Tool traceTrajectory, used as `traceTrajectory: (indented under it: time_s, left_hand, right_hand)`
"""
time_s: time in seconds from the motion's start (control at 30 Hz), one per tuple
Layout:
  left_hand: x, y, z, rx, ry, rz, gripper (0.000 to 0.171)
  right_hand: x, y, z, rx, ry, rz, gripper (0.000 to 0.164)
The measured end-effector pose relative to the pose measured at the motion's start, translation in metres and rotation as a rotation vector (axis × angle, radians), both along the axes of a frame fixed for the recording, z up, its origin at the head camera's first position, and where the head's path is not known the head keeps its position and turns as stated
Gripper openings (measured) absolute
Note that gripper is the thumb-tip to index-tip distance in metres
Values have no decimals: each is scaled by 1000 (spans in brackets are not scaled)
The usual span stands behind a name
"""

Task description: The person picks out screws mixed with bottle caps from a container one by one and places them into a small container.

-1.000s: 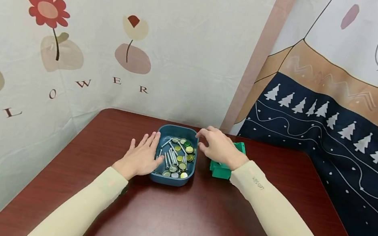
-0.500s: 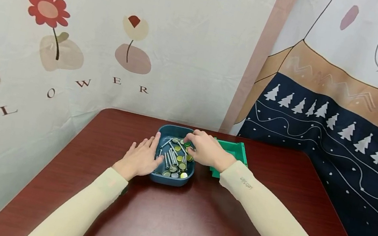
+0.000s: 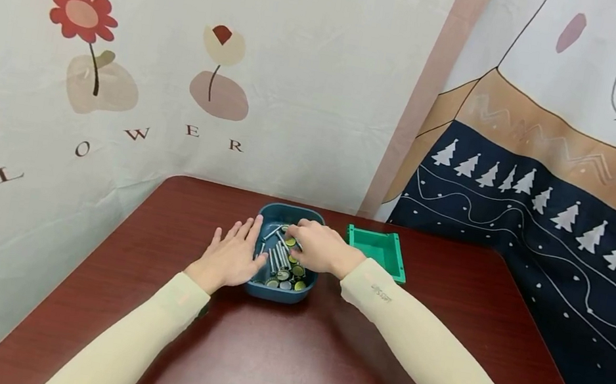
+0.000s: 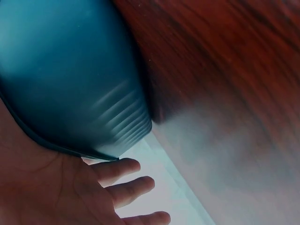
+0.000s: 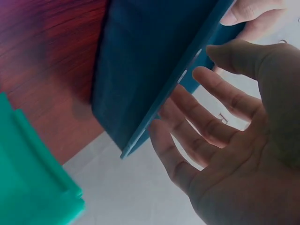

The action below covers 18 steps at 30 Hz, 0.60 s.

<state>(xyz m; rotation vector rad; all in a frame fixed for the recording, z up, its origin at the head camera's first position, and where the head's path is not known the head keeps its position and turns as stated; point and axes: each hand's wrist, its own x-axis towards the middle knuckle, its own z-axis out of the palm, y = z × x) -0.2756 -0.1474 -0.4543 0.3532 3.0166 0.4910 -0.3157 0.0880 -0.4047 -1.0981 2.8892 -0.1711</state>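
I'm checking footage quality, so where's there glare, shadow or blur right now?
Head view: pale glare on the tabletop; left wrist view: whitish glare there too, blue bin brightest upper left; right wrist view: right hand shaded, green tray soft-edged.

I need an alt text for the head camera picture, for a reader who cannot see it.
A person's right hand reaches over a blue tray holding silvery screws and round caps, while the left hand lies against the tray's left side. To the right, a green tray sits on the dark red table, before printed backdrops.
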Motion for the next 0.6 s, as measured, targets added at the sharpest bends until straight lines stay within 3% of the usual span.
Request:
traceTrajectory:
  time_s: [0.6]
  left_hand:
    - [-1,0,-1,0,-1,1,92]
  right_hand:
    - [-9,-33,-1,125,-119,2,48]
